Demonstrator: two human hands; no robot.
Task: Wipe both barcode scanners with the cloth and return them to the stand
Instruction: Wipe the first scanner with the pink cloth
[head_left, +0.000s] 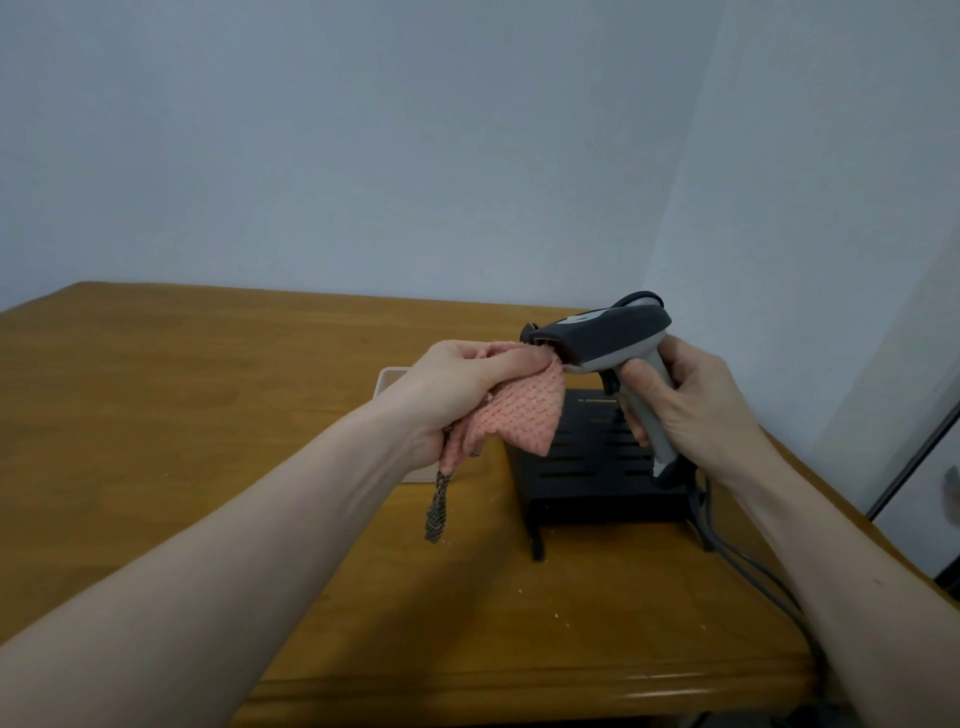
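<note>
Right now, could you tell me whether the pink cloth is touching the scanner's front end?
Touching: the head view shows the cloth, pinched in the left hand, pressed against the scanner nose.

My work surface is a honey-brown wooden table (218, 395) with a rounded front edge, set into the corner of the room. A black slotted metal stand (587, 467) sits on it on short legs toward the right. Just left of the stand lies a flat, clear rectangular tray (392, 382), partly hidden behind my forearm.

One head-worn view looks forward and down, close over a wooden table (208, 395), edges seemingly distorted.
</note>
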